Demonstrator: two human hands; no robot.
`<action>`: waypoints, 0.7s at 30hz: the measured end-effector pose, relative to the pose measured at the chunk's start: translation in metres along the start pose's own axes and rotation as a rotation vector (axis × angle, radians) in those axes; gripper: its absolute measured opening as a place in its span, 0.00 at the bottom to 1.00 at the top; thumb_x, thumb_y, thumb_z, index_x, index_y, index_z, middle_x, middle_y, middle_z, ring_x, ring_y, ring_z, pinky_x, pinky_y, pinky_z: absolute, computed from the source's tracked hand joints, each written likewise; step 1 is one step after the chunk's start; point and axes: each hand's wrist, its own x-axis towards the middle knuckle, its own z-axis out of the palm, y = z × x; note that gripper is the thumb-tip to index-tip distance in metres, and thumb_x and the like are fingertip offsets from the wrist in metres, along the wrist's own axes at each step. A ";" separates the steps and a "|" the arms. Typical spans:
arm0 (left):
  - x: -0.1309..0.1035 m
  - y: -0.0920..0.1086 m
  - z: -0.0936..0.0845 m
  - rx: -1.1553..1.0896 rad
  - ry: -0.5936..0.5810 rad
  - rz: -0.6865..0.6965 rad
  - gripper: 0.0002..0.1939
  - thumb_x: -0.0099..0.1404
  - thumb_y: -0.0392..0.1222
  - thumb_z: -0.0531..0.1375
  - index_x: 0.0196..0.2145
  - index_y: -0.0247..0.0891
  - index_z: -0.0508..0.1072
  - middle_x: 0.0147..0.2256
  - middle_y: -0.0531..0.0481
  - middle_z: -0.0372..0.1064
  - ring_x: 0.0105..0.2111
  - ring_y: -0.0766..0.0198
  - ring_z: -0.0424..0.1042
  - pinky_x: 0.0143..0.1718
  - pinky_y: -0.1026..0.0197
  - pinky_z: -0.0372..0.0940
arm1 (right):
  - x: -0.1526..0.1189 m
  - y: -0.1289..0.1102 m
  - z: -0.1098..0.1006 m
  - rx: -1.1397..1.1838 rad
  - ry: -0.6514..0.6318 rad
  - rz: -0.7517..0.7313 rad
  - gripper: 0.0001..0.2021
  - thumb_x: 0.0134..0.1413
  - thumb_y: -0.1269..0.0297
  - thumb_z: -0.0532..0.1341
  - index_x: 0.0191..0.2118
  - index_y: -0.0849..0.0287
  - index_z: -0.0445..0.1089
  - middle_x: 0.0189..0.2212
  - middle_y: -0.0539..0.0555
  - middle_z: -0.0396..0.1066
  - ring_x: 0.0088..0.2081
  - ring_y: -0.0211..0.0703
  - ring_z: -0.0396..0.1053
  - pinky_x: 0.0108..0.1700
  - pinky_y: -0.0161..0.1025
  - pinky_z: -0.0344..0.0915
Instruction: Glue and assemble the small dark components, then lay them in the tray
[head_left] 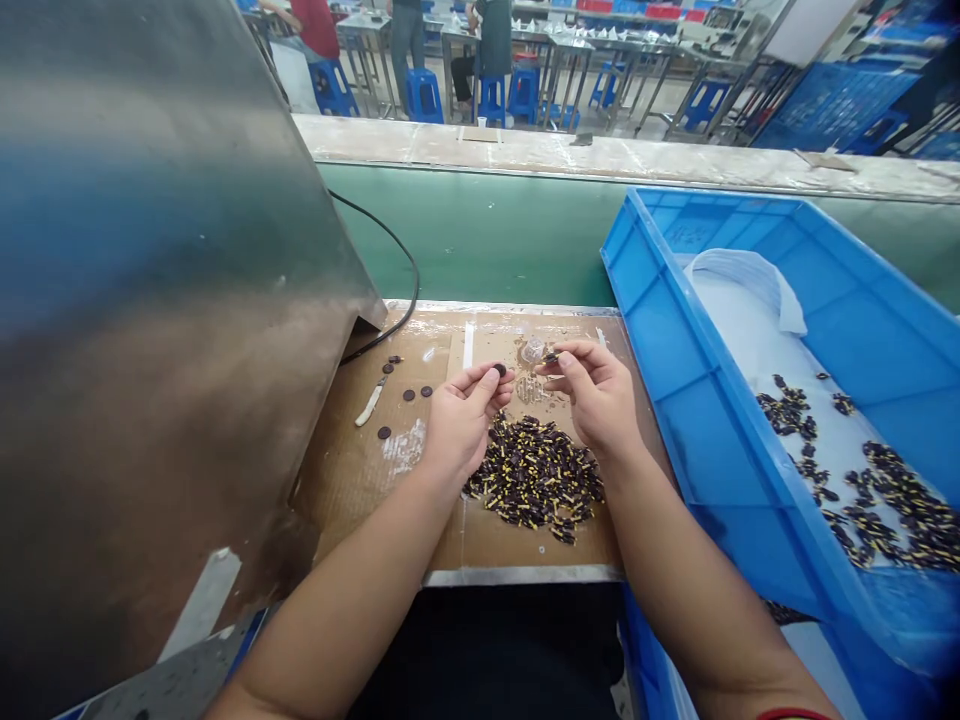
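Between the thumb and fingers of my left hand [469, 415] is a small dark round disc [500, 370]. My right hand [600, 395] pinches a small dark piece with a yellowish end [552, 357]. Both hands are held above a pile of small dark parts with yellow ends [536, 475], which lies on the cardboard-covered work surface [427, 520]. Just beyond the fingers sit a small clear plastic piece [533, 350] and a clear ridged piece [531, 390].
Left of my hands lie several loose dark discs [409, 395] and a knife with a pale handle [370, 402]. A large metal housing [150, 300] borders the left, with a black cable [409, 255]. On the right stands a blue crate [720, 430] holding more dark parts [892, 500].
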 end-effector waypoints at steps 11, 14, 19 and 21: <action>-0.001 -0.005 -0.005 0.309 -0.009 0.270 0.15 0.61 0.43 0.71 0.43 0.32 0.79 0.40 0.39 0.79 0.38 0.62 0.79 0.46 0.60 0.75 | -0.008 -0.004 0.010 0.155 -0.255 0.163 0.11 0.63 0.54 0.65 0.44 0.56 0.71 0.41 0.55 0.79 0.32 0.37 0.77 0.26 0.30 0.69; -0.002 -0.002 -0.005 0.417 -0.015 0.343 0.13 0.62 0.43 0.70 0.43 0.34 0.80 0.41 0.41 0.79 0.39 0.61 0.79 0.45 0.60 0.75 | -0.010 -0.006 0.012 0.180 -0.278 0.181 0.10 0.63 0.55 0.65 0.43 0.55 0.71 0.44 0.55 0.79 0.35 0.38 0.79 0.26 0.30 0.70; -0.001 0.002 -0.005 0.436 -0.080 0.360 0.10 0.62 0.42 0.70 0.42 0.37 0.82 0.42 0.42 0.79 0.42 0.60 0.79 0.49 0.59 0.74 | -0.010 -0.006 0.011 0.255 -0.279 0.250 0.11 0.62 0.54 0.65 0.43 0.54 0.71 0.42 0.53 0.79 0.32 0.37 0.78 0.25 0.30 0.69; -0.001 0.002 -0.005 0.382 -0.123 0.331 0.09 0.62 0.42 0.70 0.40 0.38 0.82 0.42 0.42 0.79 0.42 0.60 0.80 0.50 0.59 0.74 | -0.009 -0.006 0.011 0.272 -0.257 0.258 0.11 0.62 0.54 0.66 0.43 0.54 0.71 0.40 0.53 0.79 0.31 0.37 0.77 0.25 0.31 0.69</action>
